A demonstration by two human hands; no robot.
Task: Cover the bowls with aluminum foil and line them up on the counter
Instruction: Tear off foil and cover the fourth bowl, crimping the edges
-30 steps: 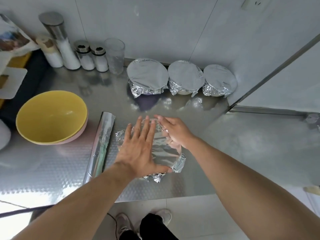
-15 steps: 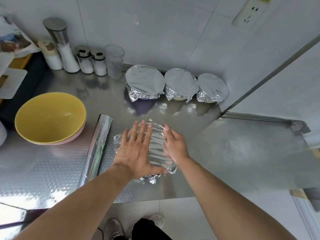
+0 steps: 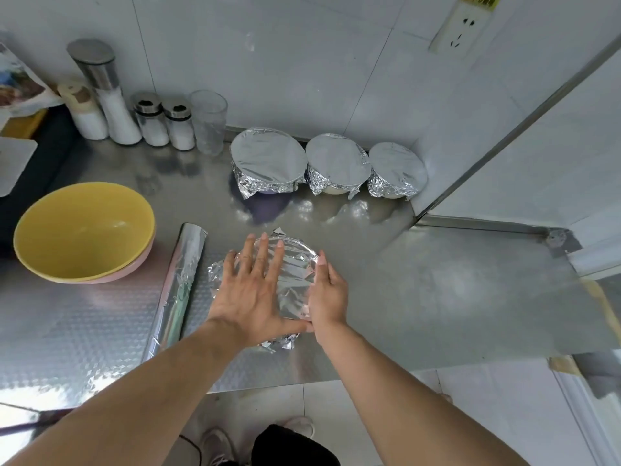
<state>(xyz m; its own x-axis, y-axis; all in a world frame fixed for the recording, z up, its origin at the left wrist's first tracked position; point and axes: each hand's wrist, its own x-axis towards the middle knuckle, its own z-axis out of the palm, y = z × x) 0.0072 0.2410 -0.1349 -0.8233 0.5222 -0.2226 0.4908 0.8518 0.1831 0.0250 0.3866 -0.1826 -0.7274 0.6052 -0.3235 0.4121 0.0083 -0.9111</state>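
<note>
At the bottom of the view a pair of shoes (image 3: 295, 428) and dark trouser legs stand on the tiled floor, just in front of the worktop (image 3: 420, 297), whose surface is shiny and patterned. Two bare forearms reach forward over its near edge to a foil-covered bowl (image 3: 295, 274) set near that edge. The left hand (image 3: 252, 294) lies flat on top of the foil, fingers (image 3: 260, 253) straight and spread wide, pressing down. The right hand (image 3: 327, 295) is set against the bowl's right side, fingers together and fairly straight along the rim, pressing the foil in; crumpled foil sticks out below the hands. Just left of this bowl lies a roll of foil (image 3: 183, 280), its long axis running away from the person. Farther left sits a yellow bowl (image 3: 84, 230), uncovered, nested in a pink one whose rim shows underneath. Farther back, by the wall, three foil-covered bowls stand in a row, close beside each other: the largest (image 3: 267, 161) on the left, a middle one (image 3: 337, 164), and the smallest (image 3: 398, 169) by the corner. Left of them, along the wall, are a clear glass (image 3: 208, 121), two small shakers (image 3: 166, 121), a tall grinder (image 3: 104, 92) and a small white jar (image 3: 84, 112). A wall socket (image 3: 462, 26) sits high on the right.
</note>
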